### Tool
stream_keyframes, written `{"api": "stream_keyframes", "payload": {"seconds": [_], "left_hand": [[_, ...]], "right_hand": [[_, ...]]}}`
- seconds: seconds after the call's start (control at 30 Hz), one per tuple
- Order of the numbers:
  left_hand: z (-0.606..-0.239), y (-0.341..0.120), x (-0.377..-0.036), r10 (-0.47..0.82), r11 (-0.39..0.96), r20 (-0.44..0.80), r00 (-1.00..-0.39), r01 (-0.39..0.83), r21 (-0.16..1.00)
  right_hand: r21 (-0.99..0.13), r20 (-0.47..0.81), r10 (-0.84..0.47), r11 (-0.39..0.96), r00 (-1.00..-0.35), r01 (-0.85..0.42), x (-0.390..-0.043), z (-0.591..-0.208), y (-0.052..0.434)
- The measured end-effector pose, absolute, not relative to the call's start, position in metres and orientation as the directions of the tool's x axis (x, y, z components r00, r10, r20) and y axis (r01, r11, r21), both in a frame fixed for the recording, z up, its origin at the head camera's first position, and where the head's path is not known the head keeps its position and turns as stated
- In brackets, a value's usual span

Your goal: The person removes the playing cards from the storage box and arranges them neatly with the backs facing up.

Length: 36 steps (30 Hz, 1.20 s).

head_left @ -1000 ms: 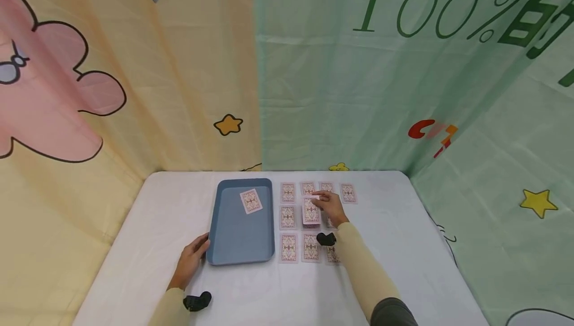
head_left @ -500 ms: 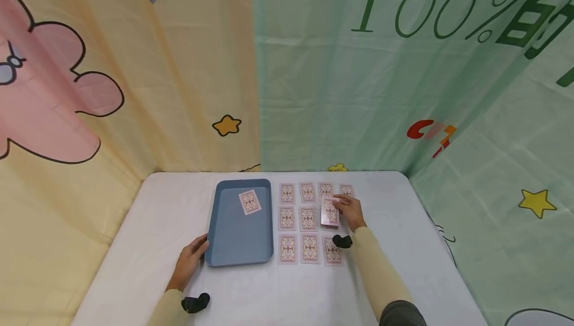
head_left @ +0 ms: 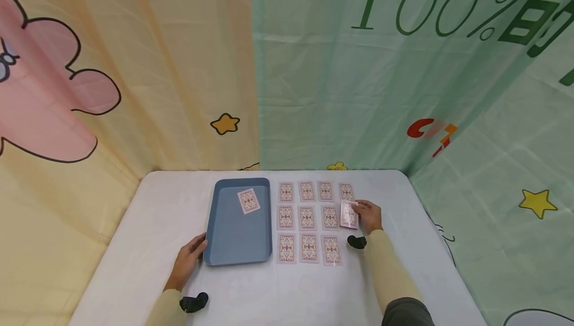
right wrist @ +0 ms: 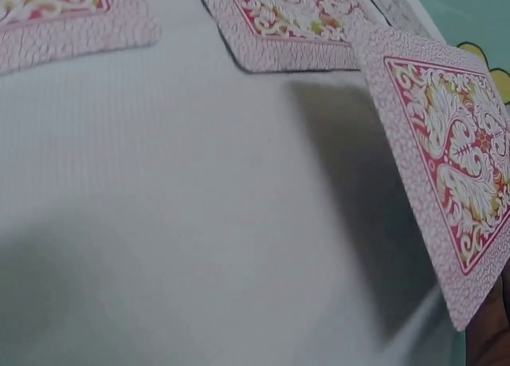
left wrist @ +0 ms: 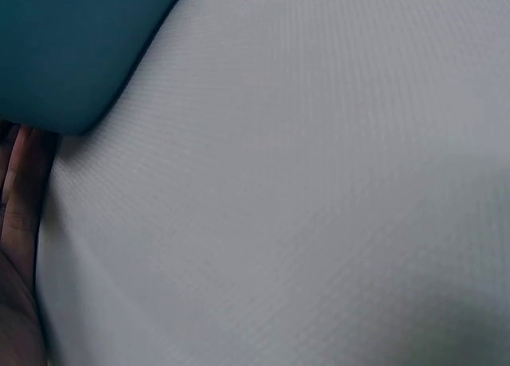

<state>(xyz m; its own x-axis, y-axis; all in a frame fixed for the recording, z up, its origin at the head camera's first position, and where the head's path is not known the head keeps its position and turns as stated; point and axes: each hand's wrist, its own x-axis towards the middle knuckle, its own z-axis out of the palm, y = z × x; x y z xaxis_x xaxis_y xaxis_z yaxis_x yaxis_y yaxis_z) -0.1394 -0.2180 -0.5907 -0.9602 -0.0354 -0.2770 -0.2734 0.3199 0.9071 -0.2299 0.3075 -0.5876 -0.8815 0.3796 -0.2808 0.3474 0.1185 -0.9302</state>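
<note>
The right hand pinches a face-down card, held just above the table at the right end of the middle row; its fingertips are mostly hidden. Ten cards lie in 3 rows. The left hand, fingers relaxed, touches the blue tray, which holds 1 card.

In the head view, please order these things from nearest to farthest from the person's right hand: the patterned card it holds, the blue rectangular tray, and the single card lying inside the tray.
From the right hand:
1. The patterned red-and-white card, held at the fingertips, at the right end of the middle row.
2. The single card lying inside the tray, far to the left, toward the back.
3. The blue rectangular tray: its near wall almost ties with that card, but most of it lies farther left.
</note>
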Motion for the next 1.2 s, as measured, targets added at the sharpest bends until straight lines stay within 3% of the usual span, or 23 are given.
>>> {"api": "stream_keyframes", "payload": {"seconds": [0.33, 0.93, 1.2], "left_hand": [[-0.592, -0.219, -0.139, -0.031, 0.320, -0.277, -0.960, -0.272, 0.908], [-0.592, -0.220, -0.140, -0.022, 0.317, -0.282, -0.959, -0.275, 0.908], [-0.592, -0.218, -0.140, -0.026, 0.308, -0.296, -0.955, -0.289, 0.906]], "right_hand": [[-0.918, -0.313, 0.375, 0.115, -0.873, 0.379, -0.230, -0.598, 0.318], [-0.819, -0.177, 0.393, 0.450, -0.902, 0.357, -0.237, -0.604, 0.316], [-0.795, -0.179, 0.408, 0.476, -0.895, 0.376, -0.233, -0.600, 0.315]]}}
